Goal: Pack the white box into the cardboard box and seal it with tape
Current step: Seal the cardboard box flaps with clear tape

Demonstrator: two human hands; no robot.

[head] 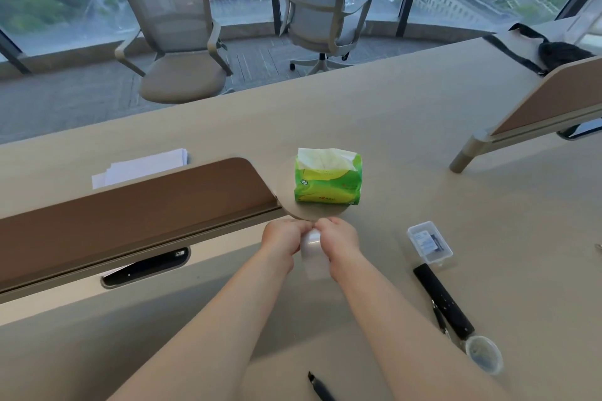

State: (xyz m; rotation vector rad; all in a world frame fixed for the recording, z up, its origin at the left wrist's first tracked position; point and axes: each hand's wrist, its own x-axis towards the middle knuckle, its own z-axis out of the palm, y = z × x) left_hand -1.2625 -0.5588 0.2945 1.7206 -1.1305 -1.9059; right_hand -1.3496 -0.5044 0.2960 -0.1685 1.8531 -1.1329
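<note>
A strip of clear tape (pixel 312 254) hangs between my two hands above the desk, glossy and see-through. My left hand (pixel 282 238) and my right hand (pixel 338 239) pinch its top edge side by side, fingers curled. The strip falls down toward me between my wrists. Neither a white box nor a cardboard box shows in the head view. Whether a tape roll is behind my hands I cannot tell.
A green tissue pack (pixel 327 180) stands just beyond my hands. A small clear plastic case (pixel 429 245), a black remote-like bar (pixel 443 301), a round clear lid (pixel 483 357) and a black pen (pixel 321 389) lie at the right. A brown desk divider (pixel 130 205) runs along the left.
</note>
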